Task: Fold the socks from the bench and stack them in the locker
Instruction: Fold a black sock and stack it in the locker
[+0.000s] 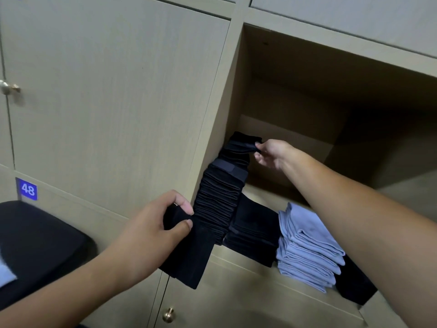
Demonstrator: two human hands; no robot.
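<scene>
**Item: folded black sock, held at open locker**

Location: black sock (186, 252) hangs from the left hand (151, 230), just outside the locker (238, 91) mouth, beside the tall black stack (220, 200). Left grip: thumb and fingers pinch its upper fold. Right hand (272, 152): fingertips pinch the stack's top layers.

Handling (judged): light, limp, non-fragile; best held at the folded edge so it stays doubled.

Adjacent: lower black pile (255, 235), blue stack (307, 247).

Obscured: the tall stack's base; the counter (35, 237), cut off at left.
</scene>
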